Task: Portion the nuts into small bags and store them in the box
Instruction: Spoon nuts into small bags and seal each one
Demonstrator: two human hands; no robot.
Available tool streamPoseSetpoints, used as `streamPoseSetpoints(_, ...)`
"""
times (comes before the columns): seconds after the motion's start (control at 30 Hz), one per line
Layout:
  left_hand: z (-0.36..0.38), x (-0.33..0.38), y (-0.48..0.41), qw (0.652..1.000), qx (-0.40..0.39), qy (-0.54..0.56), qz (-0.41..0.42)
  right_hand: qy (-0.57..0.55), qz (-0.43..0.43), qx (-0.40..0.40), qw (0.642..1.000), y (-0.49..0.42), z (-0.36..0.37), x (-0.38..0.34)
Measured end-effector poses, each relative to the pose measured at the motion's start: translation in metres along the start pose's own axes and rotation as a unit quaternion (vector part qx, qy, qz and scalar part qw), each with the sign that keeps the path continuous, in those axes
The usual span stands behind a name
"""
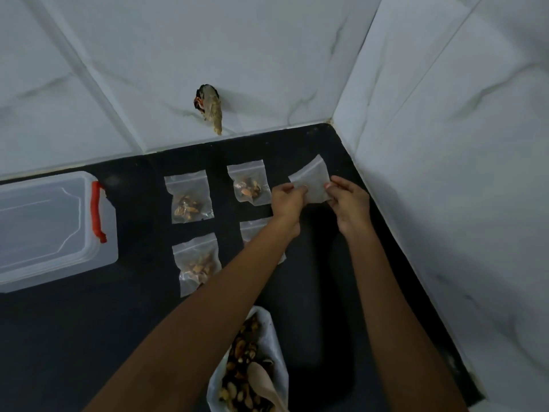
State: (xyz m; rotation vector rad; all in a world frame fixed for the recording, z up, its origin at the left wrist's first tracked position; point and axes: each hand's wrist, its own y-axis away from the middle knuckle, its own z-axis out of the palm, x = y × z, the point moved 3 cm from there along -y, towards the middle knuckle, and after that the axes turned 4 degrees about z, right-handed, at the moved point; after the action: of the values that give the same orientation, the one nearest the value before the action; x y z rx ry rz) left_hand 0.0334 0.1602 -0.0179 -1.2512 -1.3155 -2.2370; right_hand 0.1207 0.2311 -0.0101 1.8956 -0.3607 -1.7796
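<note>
Translucent plastic small zip bag [312,179], empty as far as could be seen, was held off the counter at about 2 o'clock from the frame's centre, near the wall corner. The left hand [289,199] pinched its left edge between thumb and curled fingers; the right hand [347,202] pinched its right edge likewise.

Four filled bags lay flat on the counter. The first filled bag [250,184] was at 9 o'clock of the held one, just beside the left hand. The second filled bag [189,197] lay further left, and the third filled bag [197,263] at 8 o'clock. The fourth filled bag [252,230] was partly hidden under the left forearm.

A large open bag of nuts [237,352] sat at 6 o'clock, at the frame's lower edge, with a pale scoop [264,379] resting in it.

The clear plastic box [44,227], with a red latch [97,211], stood at 9 o'clock, well apart from the bags.

All of these rested on a black countertop [74,337]. Behind it were white marbled wall tiles [148,55], with a rough hole [209,107] at 12 o'clock.
</note>
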Motion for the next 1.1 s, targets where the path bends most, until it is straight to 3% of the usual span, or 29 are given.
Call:
streamPoseSetpoints(0.2,-0.036,0.004,0.057,0.996,-0.061,0.041,-0.046,-0.072,0.023,-0.046,0.996,0.071,-0.015,0.000)
streamPoseSetpoints(0.5,-0.116,-0.010,0.142,0.997,-0.079,0.000,0.019,-0.116,0.121,-0.148,0.975,0.184,-0.028,0.043)
streamPoseSetpoints(0.7,-0.159,-0.016,0.193,0.994,-0.098,-0.012,0.050,-0.051,0.115,-0.198,0.972,0.236,-0.030,0.068)
streamPoseSetpoints(0.87,-0.192,-0.017,0.225,0.972,-0.094,-0.166,0.137,0.055,0.063,-0.222,0.971,0.266,-0.035,0.086)
streamPoseSetpoints(0.97,-0.206,-0.017,0.237,0.940,-0.129,-0.263,0.177,0.124,-0.036,-0.211,0.969,0.275,-0.036,0.084)
streamPoseSetpoints(1.1,-0.217,-0.018,0.243,0.895,-0.152,-0.367,0.203,0.231,-0.152,-0.248,0.928,0.287,-0.029,0.087)
